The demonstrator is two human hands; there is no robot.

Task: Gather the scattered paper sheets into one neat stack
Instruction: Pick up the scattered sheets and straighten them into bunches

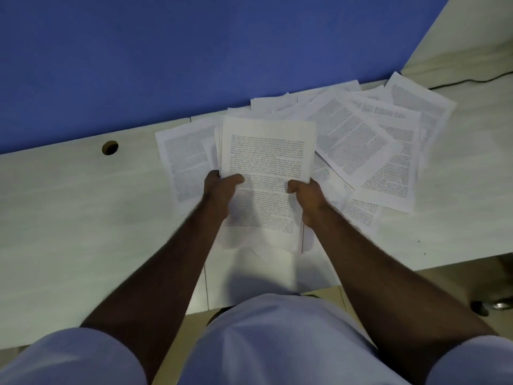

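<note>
A stack of printed paper sheets (pixel 268 151) is held above the pale desk (pixel 69 218) in the middle of the head view. My left hand (pixel 220 187) grips its left edge, thumb on the top page. My right hand (pixel 308 193) grips its right edge the same way. Several loose printed sheets (pixel 361 140) lie fanned out on the desk to the right and behind the stack. One more loose sheet (pixel 186 157) lies flat to the left, partly under the stack. Another blank-looking sheet (pixel 266 270) lies near the desk's front edge below my hands.
A blue partition (pixel 194 51) stands along the back of the desk. A round cable hole (pixel 110 147) is in the desk at the left. A black cable (pixel 472 80) runs across the far right corner. The floor shows past the desk's front edge at the right.
</note>
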